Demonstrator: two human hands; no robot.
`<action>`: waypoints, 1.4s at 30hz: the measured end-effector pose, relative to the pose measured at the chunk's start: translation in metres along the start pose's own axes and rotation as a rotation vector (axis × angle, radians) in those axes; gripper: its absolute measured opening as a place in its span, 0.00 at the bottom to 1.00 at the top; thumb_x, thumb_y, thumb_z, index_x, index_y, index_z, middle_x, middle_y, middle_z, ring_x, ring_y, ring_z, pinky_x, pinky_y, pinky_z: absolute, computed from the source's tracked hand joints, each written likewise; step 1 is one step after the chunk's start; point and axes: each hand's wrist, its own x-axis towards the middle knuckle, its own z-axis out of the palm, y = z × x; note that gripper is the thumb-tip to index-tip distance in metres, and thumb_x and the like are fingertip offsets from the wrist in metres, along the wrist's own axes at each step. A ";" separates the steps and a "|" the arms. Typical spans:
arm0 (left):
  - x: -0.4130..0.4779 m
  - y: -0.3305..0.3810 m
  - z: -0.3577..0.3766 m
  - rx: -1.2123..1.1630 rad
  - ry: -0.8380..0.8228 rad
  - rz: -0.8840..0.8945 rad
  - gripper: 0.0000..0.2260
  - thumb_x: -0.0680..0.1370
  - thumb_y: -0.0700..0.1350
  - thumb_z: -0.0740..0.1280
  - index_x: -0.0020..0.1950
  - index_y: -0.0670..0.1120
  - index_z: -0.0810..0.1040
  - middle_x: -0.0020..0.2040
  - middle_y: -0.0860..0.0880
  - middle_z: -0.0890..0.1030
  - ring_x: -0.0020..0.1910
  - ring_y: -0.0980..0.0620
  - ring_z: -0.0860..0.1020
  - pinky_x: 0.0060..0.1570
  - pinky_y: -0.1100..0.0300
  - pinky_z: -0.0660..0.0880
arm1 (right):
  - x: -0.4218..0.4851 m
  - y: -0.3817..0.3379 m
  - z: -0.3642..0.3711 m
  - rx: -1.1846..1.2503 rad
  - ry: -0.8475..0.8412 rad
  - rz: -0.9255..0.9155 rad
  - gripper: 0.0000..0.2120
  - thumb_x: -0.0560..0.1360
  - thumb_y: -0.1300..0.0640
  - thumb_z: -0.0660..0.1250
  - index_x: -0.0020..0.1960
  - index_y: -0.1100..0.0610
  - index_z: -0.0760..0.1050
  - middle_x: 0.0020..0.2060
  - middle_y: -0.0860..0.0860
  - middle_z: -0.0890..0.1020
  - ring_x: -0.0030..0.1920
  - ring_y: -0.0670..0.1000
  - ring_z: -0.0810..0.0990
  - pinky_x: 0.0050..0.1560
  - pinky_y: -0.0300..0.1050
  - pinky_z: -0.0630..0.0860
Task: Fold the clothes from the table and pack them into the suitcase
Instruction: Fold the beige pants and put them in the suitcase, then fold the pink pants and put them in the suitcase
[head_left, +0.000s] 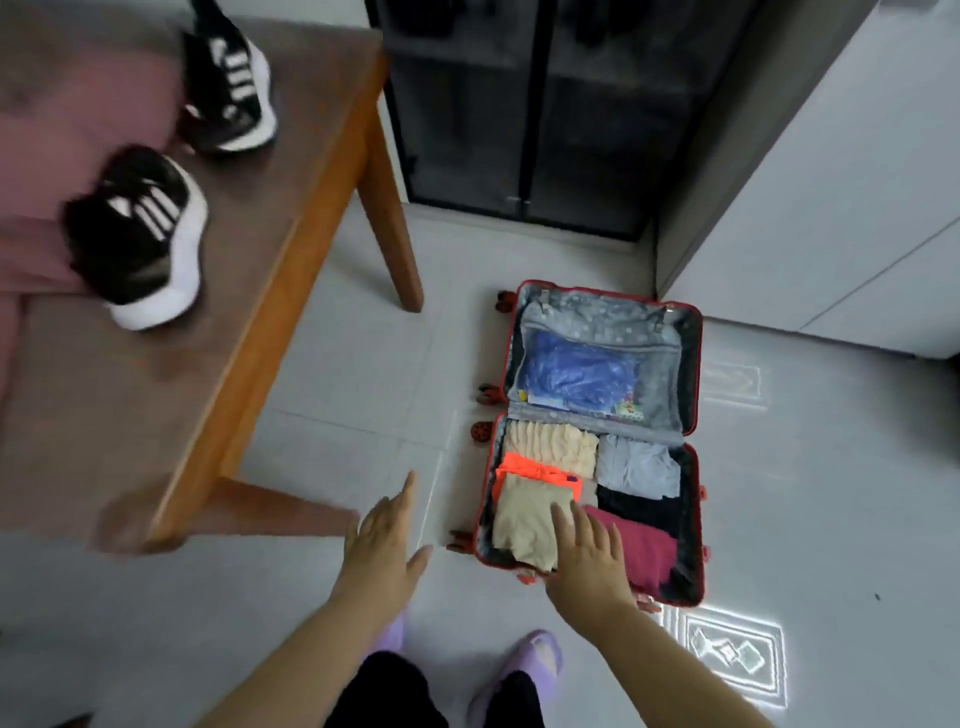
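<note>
A red suitcase (695, 364) lies open on the floor. Its near half holds folded clothes: a cream piece (553, 447), a beige piece with orange trim (524, 514), a light blue one (636, 465), a black one (641, 506) and a maroon one (644, 551). The lid half holds a blue item (576, 371) behind mesh. My right hand (589, 558) hovers open over the suitcase's near edge, above the beige and maroon pieces. My left hand (382, 540) is open above the floor, left of the suitcase. A pink garment (78, 114) lies on the wooden table (208, 332).
Two black-and-white sneakers (137, 234) (231, 83) sit on the table beside the pink garment. A dark glass-door cabinet (519, 104) stands behind, a white cabinet (831, 182) at right. My feet in purple slippers (524, 660) stand on the grey tile floor.
</note>
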 end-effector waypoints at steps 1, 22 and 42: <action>-0.013 -0.001 -0.016 -0.015 0.062 0.018 0.41 0.78 0.52 0.61 0.70 0.59 0.26 0.72 0.44 0.66 0.71 0.43 0.64 0.71 0.45 0.57 | -0.006 -0.018 -0.014 -0.013 0.013 -0.056 0.45 0.73 0.47 0.68 0.77 0.58 0.42 0.76 0.60 0.53 0.75 0.61 0.54 0.74 0.55 0.49; -0.193 -0.303 -0.253 -0.002 0.404 -0.226 0.26 0.82 0.54 0.53 0.77 0.49 0.50 0.76 0.48 0.58 0.76 0.49 0.52 0.73 0.49 0.41 | -0.082 -0.439 -0.082 0.125 0.160 -0.460 0.29 0.79 0.46 0.57 0.76 0.51 0.51 0.75 0.52 0.55 0.74 0.56 0.54 0.74 0.52 0.46; -0.038 -0.438 -0.395 0.024 0.426 -0.129 0.31 0.80 0.55 0.55 0.77 0.49 0.44 0.72 0.43 0.63 0.73 0.44 0.57 0.72 0.43 0.47 | 0.115 -0.604 -0.181 0.284 0.279 -0.422 0.32 0.78 0.50 0.62 0.76 0.54 0.52 0.75 0.54 0.57 0.71 0.58 0.59 0.71 0.51 0.52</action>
